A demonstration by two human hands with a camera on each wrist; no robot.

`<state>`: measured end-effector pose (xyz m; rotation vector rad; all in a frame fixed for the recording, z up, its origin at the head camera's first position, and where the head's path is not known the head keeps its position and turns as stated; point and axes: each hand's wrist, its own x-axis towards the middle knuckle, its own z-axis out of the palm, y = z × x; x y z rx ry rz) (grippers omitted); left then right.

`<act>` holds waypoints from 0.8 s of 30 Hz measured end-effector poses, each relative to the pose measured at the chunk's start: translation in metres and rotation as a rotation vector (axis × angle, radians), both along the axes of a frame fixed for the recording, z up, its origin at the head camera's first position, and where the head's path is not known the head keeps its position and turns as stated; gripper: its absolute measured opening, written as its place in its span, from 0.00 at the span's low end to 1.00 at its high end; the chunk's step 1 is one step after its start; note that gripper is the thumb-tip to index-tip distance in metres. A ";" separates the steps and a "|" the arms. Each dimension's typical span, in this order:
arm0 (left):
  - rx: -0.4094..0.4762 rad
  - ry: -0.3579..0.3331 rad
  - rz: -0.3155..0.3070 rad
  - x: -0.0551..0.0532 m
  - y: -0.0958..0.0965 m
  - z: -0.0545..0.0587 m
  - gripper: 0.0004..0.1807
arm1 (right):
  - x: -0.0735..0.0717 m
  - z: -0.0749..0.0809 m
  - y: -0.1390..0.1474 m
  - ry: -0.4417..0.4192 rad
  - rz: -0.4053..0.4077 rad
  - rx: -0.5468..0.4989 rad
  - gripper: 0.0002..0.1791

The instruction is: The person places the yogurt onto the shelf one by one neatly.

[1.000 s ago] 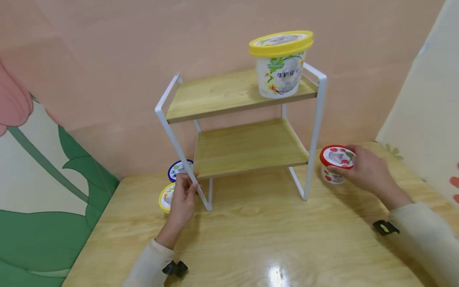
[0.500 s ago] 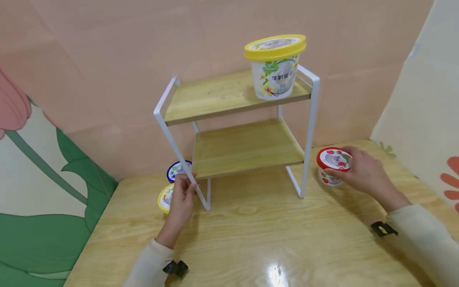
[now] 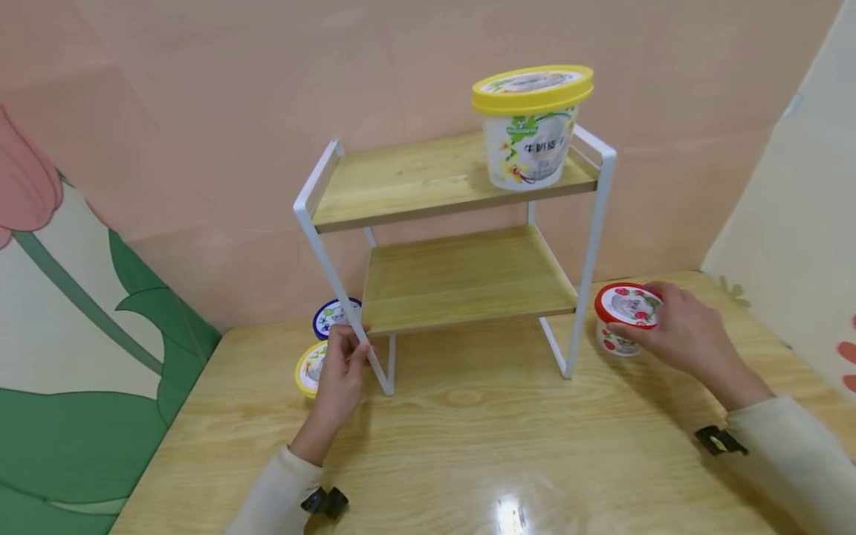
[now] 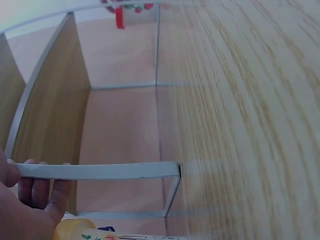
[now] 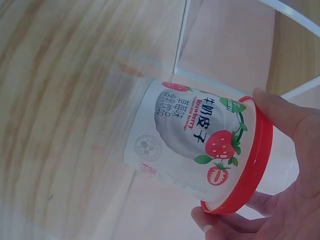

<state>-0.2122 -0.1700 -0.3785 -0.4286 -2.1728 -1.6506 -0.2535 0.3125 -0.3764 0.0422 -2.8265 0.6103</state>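
My left hand [image 3: 341, 375] grips the front left leg of a two-tier shelf rack [image 3: 468, 279] with white metal legs and wooden boards. In the left wrist view its fingers curl round the white leg [image 4: 105, 171]. My right hand [image 3: 689, 338] holds a strawberry tub [image 3: 618, 342] by its red lid, to the right of the rack. The right wrist view shows thumb and fingers on opposite sides of the red lid [image 5: 257, 160], with the tub upright at the tabletop. A larger yellow-lidded tub [image 3: 531, 141] stands on the top board's right end.
Behind the left hand, a blue-lidded tub [image 3: 331, 318] and a smaller yellow-lidded tub [image 3: 310, 369] stand on the wooden table [image 3: 435, 461], left of the rack. A pink backdrop [image 3: 221, 148] rises close behind the rack. A pale wall panel [image 3: 802, 223] borders the right side.
The camera view shifts slightly. Both hands keep their holds, and the rack and tubs stay in about the same places.
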 end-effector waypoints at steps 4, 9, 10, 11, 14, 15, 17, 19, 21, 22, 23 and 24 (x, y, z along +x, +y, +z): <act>-0.006 -0.017 0.005 0.001 0.002 0.000 0.04 | 0.002 0.001 0.000 0.010 -0.018 0.005 0.57; -0.022 -0.015 0.011 0.002 0.000 0.000 0.04 | 0.003 -0.001 -0.002 0.015 -0.025 0.013 0.56; -0.022 -0.012 0.009 0.003 0.000 0.000 0.04 | 0.004 -0.001 -0.003 0.013 -0.027 0.017 0.56; -0.024 -0.008 0.006 0.003 -0.001 0.000 0.04 | 0.005 -0.001 -0.003 0.011 -0.030 0.023 0.56; -0.021 0.007 -0.013 0.002 0.000 -0.002 0.06 | 0.010 -0.001 -0.002 0.001 -0.043 0.048 0.57; -0.017 0.010 -0.017 0.001 0.001 -0.002 0.05 | 0.012 0.000 -0.002 -0.002 -0.049 0.056 0.57; -0.015 0.011 -0.023 0.001 0.003 -0.002 0.05 | 0.015 0.001 -0.001 -0.009 -0.059 0.075 0.58; -0.016 0.004 -0.017 0.001 0.003 -0.002 0.05 | 0.017 0.003 -0.002 -0.011 -0.061 0.090 0.58; -0.016 -0.003 -0.006 0.002 0.002 0.000 0.04 | 0.017 0.005 -0.004 -0.011 -0.057 0.101 0.59; -0.019 -0.004 -0.002 0.002 0.001 0.000 0.04 | 0.016 0.005 -0.006 -0.009 -0.056 0.106 0.59; -0.022 -0.004 0.001 0.002 0.000 0.000 0.04 | 0.016 0.006 -0.007 -0.008 -0.053 0.111 0.59; -0.020 -0.002 0.002 0.001 0.000 0.001 0.05 | 0.017 0.006 -0.008 -0.006 -0.051 0.115 0.59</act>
